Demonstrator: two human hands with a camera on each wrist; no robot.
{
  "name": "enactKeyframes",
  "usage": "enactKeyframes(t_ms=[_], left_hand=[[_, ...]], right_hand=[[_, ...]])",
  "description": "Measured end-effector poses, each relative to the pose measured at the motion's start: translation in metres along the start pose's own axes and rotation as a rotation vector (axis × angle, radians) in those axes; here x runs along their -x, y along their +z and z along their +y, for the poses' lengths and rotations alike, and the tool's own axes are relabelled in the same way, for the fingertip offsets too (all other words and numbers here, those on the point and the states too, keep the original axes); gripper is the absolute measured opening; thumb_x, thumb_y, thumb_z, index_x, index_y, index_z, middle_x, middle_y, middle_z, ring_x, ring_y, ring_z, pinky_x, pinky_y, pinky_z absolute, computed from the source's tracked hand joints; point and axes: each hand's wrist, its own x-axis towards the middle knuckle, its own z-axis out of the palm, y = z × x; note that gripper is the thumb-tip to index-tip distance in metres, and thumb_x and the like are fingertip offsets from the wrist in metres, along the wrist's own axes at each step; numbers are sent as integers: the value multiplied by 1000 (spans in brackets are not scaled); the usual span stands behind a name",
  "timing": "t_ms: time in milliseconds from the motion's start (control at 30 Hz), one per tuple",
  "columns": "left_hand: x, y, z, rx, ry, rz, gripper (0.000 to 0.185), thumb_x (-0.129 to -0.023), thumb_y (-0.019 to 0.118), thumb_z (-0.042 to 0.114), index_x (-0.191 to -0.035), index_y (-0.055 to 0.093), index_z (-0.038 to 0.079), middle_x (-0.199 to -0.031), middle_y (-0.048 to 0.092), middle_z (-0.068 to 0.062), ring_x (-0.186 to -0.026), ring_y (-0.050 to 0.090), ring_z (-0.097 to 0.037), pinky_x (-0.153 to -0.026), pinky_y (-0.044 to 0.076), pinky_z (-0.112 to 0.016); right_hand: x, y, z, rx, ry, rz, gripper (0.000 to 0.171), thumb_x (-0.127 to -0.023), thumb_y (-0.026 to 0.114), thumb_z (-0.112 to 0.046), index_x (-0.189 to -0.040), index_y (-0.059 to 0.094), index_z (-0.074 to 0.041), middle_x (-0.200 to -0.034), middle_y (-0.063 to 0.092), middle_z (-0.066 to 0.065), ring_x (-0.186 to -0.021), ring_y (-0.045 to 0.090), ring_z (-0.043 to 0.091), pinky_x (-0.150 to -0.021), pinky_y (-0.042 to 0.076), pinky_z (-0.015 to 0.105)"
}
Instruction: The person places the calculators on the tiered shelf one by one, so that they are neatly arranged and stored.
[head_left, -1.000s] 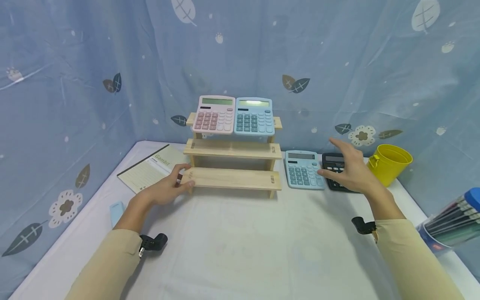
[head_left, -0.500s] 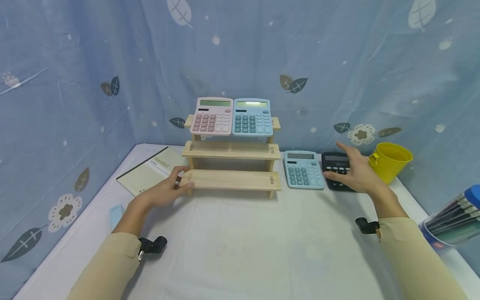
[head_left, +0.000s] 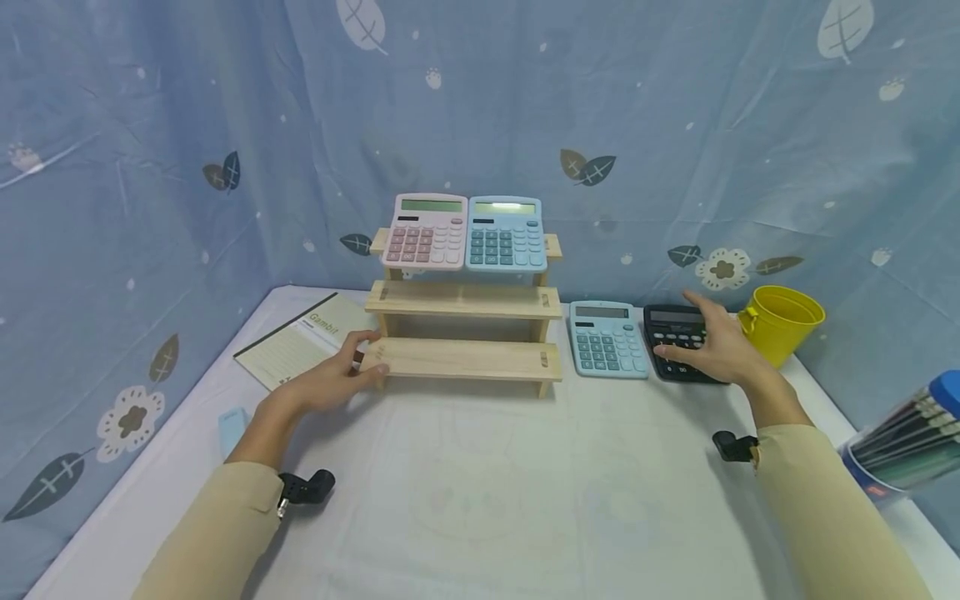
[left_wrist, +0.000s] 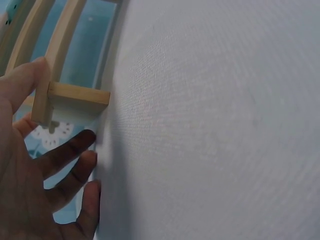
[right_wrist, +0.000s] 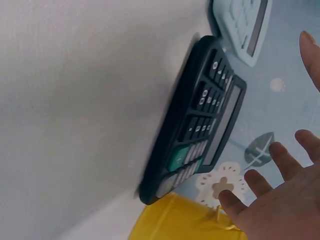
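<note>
My left hand pinches the left end of the lowest board of a three-tier wooden shelf. In the left wrist view its thumb lies on the board's end, while the other fingers spread below. A pink calculator and a blue calculator lean side by side on the top tier. My right hand hovers over a black calculator, thumb and fingers spread wide. The right wrist view shows a gap between that hand and the black calculator. Left of it lies a light-blue calculator.
A yellow mug stands behind the right hand. Nearer on the right is a clear tub of pencils with a blue lid. A notepad and a small light-blue object lie left of the shelf. Patterned blue curtain surrounds the white tabletop.
My right hand has moved slightly right and lower, from between the light-blue and black calculators to over the black one. The left hand keeps its hold on the shelf.
</note>
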Motion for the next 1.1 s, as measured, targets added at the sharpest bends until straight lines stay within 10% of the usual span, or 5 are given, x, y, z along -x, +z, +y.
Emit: enactKeyframes(t_ms=[1100], left_hand=[[1, -1, 0, -3, 6, -9, 75, -104, 49, 58, -159, 8, 28, -149, 41, -29, -135, 50, -46, -102, 45, -57]], right_hand=[[-4, 15, 23, -42, 144, -166, 132, -85, 81, -54, -161, -13, 0, -160, 0, 43, -145, 12, 62, -112, 18, 77]])
